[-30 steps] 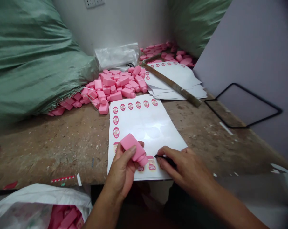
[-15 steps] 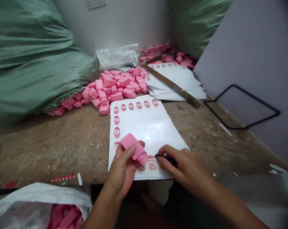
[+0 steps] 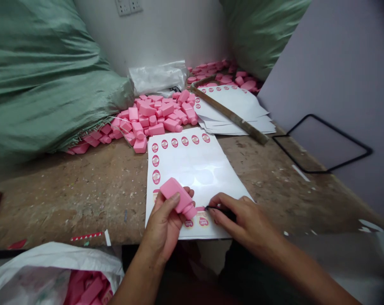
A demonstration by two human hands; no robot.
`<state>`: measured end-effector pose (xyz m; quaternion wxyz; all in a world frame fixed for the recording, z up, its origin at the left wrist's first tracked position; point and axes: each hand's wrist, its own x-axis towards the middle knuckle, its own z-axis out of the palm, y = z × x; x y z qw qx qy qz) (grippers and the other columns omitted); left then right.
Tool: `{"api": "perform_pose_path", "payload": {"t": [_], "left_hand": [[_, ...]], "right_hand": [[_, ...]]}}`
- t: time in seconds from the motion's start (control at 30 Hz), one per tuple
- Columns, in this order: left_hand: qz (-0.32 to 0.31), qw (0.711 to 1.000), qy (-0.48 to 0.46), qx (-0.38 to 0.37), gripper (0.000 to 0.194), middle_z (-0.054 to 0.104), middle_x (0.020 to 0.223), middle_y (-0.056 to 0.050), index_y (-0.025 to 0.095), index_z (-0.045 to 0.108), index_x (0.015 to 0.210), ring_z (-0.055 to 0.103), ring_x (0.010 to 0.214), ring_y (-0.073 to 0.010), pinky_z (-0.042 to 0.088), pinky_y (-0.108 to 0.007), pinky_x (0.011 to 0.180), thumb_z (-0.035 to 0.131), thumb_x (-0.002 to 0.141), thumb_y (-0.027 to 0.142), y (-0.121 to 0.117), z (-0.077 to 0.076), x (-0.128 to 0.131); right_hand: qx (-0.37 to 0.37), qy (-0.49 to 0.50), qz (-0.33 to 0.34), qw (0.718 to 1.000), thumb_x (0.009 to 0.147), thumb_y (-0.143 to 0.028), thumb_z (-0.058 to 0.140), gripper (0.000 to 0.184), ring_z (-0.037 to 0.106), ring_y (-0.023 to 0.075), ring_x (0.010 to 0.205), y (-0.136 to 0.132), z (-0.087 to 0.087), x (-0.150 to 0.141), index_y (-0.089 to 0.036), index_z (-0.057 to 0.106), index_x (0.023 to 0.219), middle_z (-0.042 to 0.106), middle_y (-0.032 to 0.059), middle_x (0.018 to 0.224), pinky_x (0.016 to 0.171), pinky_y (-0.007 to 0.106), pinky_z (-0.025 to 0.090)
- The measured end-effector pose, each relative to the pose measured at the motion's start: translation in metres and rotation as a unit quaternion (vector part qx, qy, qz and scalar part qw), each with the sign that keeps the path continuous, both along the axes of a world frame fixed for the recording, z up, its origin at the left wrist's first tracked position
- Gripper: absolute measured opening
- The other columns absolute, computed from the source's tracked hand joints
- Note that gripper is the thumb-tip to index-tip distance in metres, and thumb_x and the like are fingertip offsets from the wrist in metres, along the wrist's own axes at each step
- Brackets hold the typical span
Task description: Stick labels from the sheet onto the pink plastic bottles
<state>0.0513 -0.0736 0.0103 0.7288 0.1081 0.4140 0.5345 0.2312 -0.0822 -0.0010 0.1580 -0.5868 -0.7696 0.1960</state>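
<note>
My left hand (image 3: 165,220) is closed around a small pink plastic bottle (image 3: 176,195), tilted with its neck toward the lower right. Beneath it lies a white sheet of stickers (image 3: 192,163), with oval pink stickers along its top and left edges and several "BABY" stickers near its lower edge. Between the thumb and forefinger of my right hand (image 3: 239,216) is a slim black pointed tool (image 3: 227,212), its kind partly hidden. The tool's tip is at the top edge of a "BABY" sticker (image 3: 202,219), just right of the bottle's neck.
Pink bottles (image 3: 154,112) are heaped behind the sheet, beside a green sack (image 3: 45,84). More sticker sheets (image 3: 239,103) lie at the back right under a wooden strip (image 3: 230,114). A black wire frame (image 3: 332,167) leans at right. At front left, a white bag (image 3: 52,258) holds pink bottles.
The tip of the black tool has shifted slightly left along the sticker's top edge. My left hand and the bottle have hardly moved; the view has shifted a little.
</note>
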Motion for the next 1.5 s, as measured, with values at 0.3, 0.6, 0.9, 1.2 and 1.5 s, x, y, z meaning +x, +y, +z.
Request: {"api": "perform_pose_path", "payload": {"t": [0.3,0.6,0.9,1.2,1.5], "left_hand": [[0.017,1.000,-0.007,-0.015,0.037,0.069,0.105,-0.011,0.016,0.050,0.118,0.068,0.094,-0.0228,0.056,-0.036,0.079,0.062,0.084,0.022,0.001,0.003,0.000],[0.017,1.000,0.010,-0.025,0.038,0.070,0.101,-0.013,0.014,0.051,0.119,0.067,0.093,-0.0219,0.056,-0.033,0.077,0.062,0.084,0.022,0.002,0.007,0.002],[0.017,1.000,0.013,-0.020,0.039,0.070,0.099,-0.012,0.015,0.052,0.119,0.068,0.093,-0.0220,0.056,-0.034,0.077,0.063,0.083,0.022,0.001,0.006,0.003],[0.012,1.000,0.012,-0.019,0.031,0.070,0.099,-0.012,0.014,0.054,0.115,0.068,0.092,-0.0206,0.056,-0.033,0.078,0.061,0.085,0.021,0.002,0.007,0.002],[0.015,1.000,0.011,-0.020,0.035,0.070,0.099,-0.012,0.014,0.054,0.117,0.067,0.094,-0.0224,0.056,-0.034,0.080,0.063,0.083,0.021,0.001,0.006,0.003]], "right_hand": [[0.055,-0.078,0.023,0.995,0.089,-0.029,0.048,0.015,0.055,0.0171,0.055,0.000,0.002,-0.005,-0.022,0.060,0.084,0.070,0.0009,0.071,0.063,0.033,0.035],[0.055,-0.034,0.002,0.998,0.088,-0.034,0.049,0.016,0.059,0.0178,0.057,0.003,-0.004,0.006,-0.024,0.062,0.086,0.070,-0.0010,0.069,0.060,0.031,0.036],[0.091,-0.024,0.027,0.995,0.087,-0.030,0.049,0.015,0.056,0.0143,0.051,0.005,0.000,0.006,-0.024,0.061,0.082,0.069,-0.0023,0.065,0.059,0.029,0.033],[0.095,-0.034,0.042,0.994,0.087,-0.028,0.049,0.015,0.055,0.0146,0.051,0.006,0.001,0.002,-0.024,0.062,0.082,0.069,-0.0024,0.065,0.059,0.030,0.032],[0.081,-0.040,0.043,0.995,0.088,-0.028,0.049,0.013,0.058,0.0164,0.056,0.005,0.001,0.002,-0.023,0.061,0.083,0.070,-0.0018,0.070,0.062,0.032,0.032]]}}
